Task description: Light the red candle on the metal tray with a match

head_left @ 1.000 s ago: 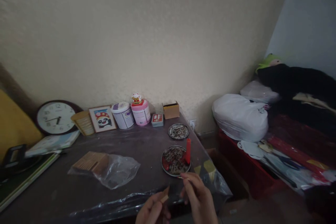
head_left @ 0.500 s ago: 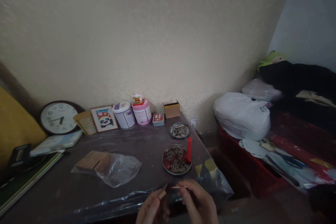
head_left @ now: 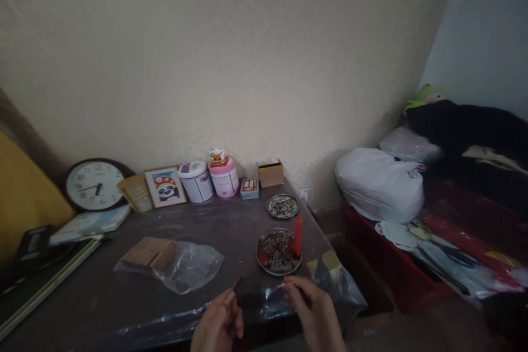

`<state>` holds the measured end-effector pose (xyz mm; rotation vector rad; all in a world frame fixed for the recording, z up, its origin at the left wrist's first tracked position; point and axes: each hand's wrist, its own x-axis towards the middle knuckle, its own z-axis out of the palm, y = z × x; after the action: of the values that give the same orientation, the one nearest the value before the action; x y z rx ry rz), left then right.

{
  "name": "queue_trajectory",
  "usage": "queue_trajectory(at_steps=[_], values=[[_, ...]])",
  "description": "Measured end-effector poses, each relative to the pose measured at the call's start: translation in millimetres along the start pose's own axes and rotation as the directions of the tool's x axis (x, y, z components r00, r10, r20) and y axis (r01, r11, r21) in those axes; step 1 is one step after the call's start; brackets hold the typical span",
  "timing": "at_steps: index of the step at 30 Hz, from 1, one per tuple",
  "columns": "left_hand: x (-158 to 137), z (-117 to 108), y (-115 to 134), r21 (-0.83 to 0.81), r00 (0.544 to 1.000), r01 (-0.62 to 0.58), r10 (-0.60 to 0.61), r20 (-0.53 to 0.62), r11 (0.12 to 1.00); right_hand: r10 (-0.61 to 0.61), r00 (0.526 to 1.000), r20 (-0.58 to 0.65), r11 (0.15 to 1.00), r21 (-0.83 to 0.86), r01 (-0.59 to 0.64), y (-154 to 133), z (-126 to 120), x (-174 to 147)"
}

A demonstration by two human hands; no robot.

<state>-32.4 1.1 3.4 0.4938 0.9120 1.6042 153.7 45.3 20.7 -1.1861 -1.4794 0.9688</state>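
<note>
Bottom centre of the frame: both hands were low over the near edge of the tabletop (head_left: 124, 297), well apart from each other.

Left hand (head_left: 216, 327): grip closed on a matchbox (head_left: 233, 290), pinched between thumb and fingers, one dark end poking up and to the right. Judged a light, thin card box, easily crushed; best held by its long edges so the striking side stays free.

Right hand (head_left: 315, 313): grip closed, thumb and forefinger pinching a match (head_left: 284, 285) by one end, the free end pointing left toward the box. Tip colour too small to read. Judged very light, stiff but brittle; a hold near the tail with light pressure suits it, since a hard bend would snap it.

Match and box were apart, with a clear gap between them.

Just above the right hand, at lower centre right, stood a red candle (head_left: 297, 235), upright on the right rim of a metal dish (head_left: 275, 253) with dark speckled contents. A second dish (head_left: 282, 206) lay further up. A plastic bag (head_left: 181, 267) with a wooden stack lay at lower centre left.
</note>
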Motion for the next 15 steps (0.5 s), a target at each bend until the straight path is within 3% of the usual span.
queue_trajectory(at_steps=[4, 10, 15], values=[[2.4, -8.8, 9.7, -0.052, 0.994, 0.023, -0.028, -0.108, 0.998, -0.018, 1.000, 0.022, 0.999, 0.042, 0.017, -1.1, -0.6, -0.3], [-1.3, 3.8, -17.7, -0.001, 0.998, 0.053, -0.053, -0.018, 0.999, -0.037, 0.999, -0.009, 0.999, 0.029, 0.037, -8.6, -1.5, -1.7], [-9.0, 13.5, -33.1, 0.118, 0.999, 0.036, -0.040, 0.024, 0.992, -0.195, 0.981, 0.017, 0.980, -0.025, 0.196, -15.8, -3.4, -8.3]])
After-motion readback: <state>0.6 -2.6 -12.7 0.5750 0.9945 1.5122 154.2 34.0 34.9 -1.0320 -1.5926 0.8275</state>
